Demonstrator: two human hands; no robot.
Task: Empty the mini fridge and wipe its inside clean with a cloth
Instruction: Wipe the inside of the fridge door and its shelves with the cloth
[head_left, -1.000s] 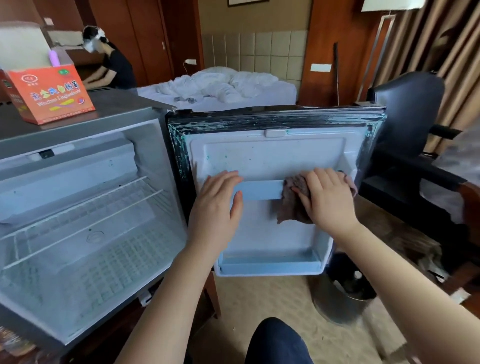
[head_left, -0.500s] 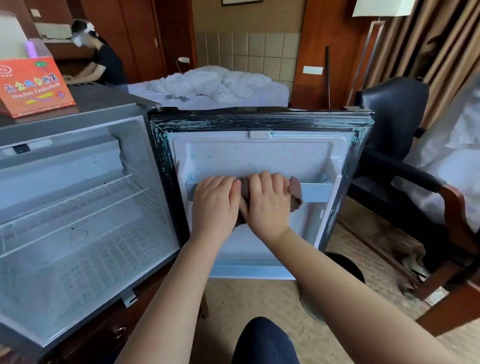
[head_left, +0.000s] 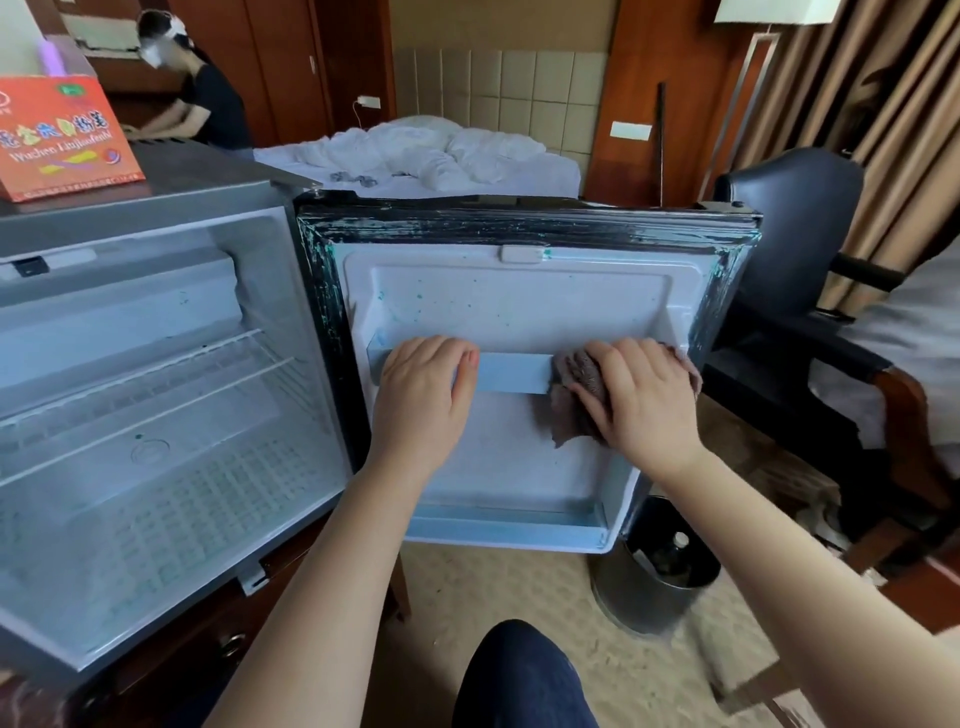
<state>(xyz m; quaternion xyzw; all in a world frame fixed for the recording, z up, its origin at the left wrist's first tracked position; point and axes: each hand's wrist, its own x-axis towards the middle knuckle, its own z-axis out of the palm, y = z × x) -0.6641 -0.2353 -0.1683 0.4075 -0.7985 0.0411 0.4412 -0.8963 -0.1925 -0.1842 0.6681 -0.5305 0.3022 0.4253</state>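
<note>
The mini fridge (head_left: 156, 415) stands open on the left, its white inside bare except for a wire shelf (head_left: 130, 384). Its door (head_left: 519, 312) is swung wide and faces me, speckled with teal spots. My left hand (head_left: 423, 395) grips the left end of the door's pale blue shelf rail (head_left: 511, 371), fingers curled over its top. My right hand (head_left: 641, 395) presses a brown cloth (head_left: 574, 395) against the rail's right end, fingers bent over the cloth.
An orange carton (head_left: 62, 140) sits on the fridge top. A metal bin (head_left: 654, 582) holding a bottle stands below the door's right corner. A dark armchair (head_left: 789, 249) is to the right. A bed (head_left: 415, 156) and a seated person (head_left: 202, 98) are behind.
My right hand slid the cloth along the rail from beside my left hand to the right end. My left hand stayed on the rail's left end.
</note>
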